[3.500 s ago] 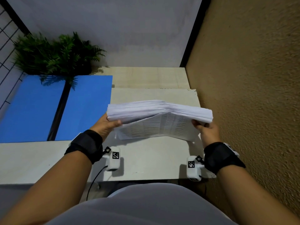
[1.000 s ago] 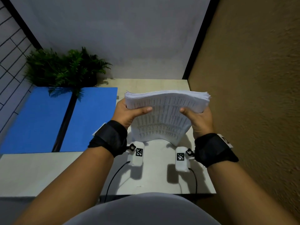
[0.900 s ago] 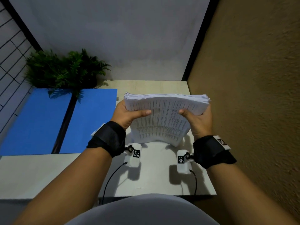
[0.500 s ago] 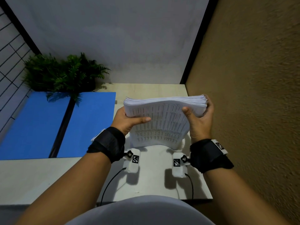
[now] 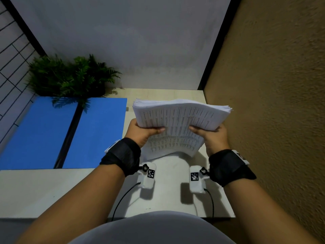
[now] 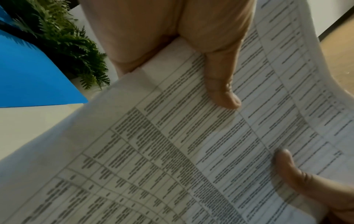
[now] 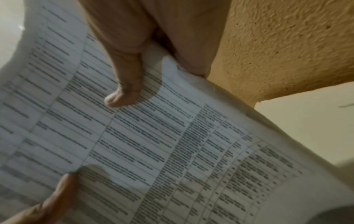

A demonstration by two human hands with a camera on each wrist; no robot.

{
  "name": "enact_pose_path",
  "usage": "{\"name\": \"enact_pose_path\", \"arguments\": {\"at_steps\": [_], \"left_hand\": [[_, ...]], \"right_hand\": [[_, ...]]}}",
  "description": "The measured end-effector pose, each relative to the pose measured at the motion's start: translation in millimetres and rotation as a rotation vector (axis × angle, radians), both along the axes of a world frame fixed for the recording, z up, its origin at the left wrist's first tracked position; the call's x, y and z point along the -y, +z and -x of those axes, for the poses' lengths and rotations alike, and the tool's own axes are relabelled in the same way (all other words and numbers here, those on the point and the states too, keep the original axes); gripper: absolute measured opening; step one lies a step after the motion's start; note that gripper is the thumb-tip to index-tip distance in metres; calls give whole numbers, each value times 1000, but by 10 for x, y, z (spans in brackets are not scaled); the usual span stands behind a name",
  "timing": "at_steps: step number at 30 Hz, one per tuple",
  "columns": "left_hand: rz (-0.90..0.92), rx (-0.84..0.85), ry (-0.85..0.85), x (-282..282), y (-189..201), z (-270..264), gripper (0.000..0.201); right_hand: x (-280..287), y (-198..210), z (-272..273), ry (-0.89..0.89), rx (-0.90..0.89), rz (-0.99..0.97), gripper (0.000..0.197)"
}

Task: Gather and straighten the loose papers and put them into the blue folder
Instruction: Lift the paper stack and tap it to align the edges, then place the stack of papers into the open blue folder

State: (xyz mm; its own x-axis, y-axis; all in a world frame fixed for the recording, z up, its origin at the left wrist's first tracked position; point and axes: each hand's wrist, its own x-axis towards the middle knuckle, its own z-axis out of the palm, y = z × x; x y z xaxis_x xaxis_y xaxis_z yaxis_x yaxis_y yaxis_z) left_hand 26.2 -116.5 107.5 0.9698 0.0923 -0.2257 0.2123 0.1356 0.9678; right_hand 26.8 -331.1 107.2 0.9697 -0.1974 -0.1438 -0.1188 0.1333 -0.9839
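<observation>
A thick stack of printed papers (image 5: pixel 177 118) stands nearly on edge over the right part of the desk, its lower edge curling by the desk top. My left hand (image 5: pixel 142 132) grips the stack's left side, thumb across the printed face (image 6: pixel 220 84). My right hand (image 5: pixel 211 136) grips the right side the same way, thumb on the page (image 7: pixel 124 84). The fingers behind the stack are hidden. The blue folder (image 5: pixel 95 132) lies flat and spread wide on the desk to the left, a dark spine down its middle. The printed sheet (image 6: pixel 172 151) fills both wrist views.
A green fern plant (image 5: pixel 70 76) stands at the back left, overhanging the folder's far edge. A rough tan wall (image 5: pixel 272 103) runs close along the desk's right side. The pale desk top (image 5: pixel 44 191) extends toward me; a grey wall closes the back.
The stack was held flat by its two ends 3.5 s ago; now it stands nearly on edge with both thumbs on its face. Over the last second it shifted only slightly.
</observation>
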Motion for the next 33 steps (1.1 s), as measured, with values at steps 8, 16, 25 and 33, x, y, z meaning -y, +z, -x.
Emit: {"name": "enact_pose_path", "arguments": {"at_steps": [8, 16, 25, 33], "left_hand": [[-85, -165, -13, -23, -410, 85, 37], [172, -191, 92, -206, -414, 100, 33], [66, -254, 148, -1301, -531, 57, 33], [-893, -703, 263, -2938, -1281, 224, 51]], "right_hand": [[65, -379, 133, 90, -162, 40, 35], [-149, -227, 46, 161, -153, -14, 35], [-965, -569, 199, 399, -306, 252, 35], [-1321, -773, 125, 303, -416, 240, 30]]}}
